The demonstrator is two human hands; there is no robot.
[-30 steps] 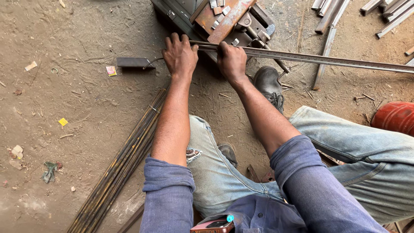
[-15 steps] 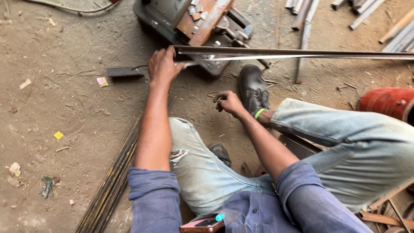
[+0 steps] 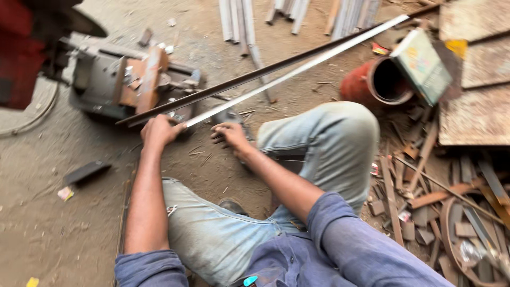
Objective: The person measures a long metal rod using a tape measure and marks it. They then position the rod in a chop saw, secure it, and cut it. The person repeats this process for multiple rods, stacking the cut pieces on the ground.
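My left hand (image 3: 158, 130) grips the near end of a long steel angle bar (image 3: 297, 66). The bar runs from that hand up and to the right across the view, its end lifted off the ground. My right hand (image 3: 229, 135) hovers just right of the bar's end, fingers loosely curled and holding nothing. A grey cutting machine with a rusty vise (image 3: 133, 85) sits on the dirt floor just beyond my left hand. My jeans-clad knees (image 3: 324, 138) are drawn up below the hands.
A red cylinder (image 3: 372, 82) lies on its side at the right, beside a small box (image 3: 422, 64). Scrap metal strips and offcuts (image 3: 446, 196) litter the right side. Several steel bars (image 3: 244, 24) lie at the top. A dark flat piece (image 3: 85, 171) rests at the left.
My right hand let go of the bar and dropped toward my knee. My left hand kept its grip, and the view swung right, so the bar now slants up to the right.
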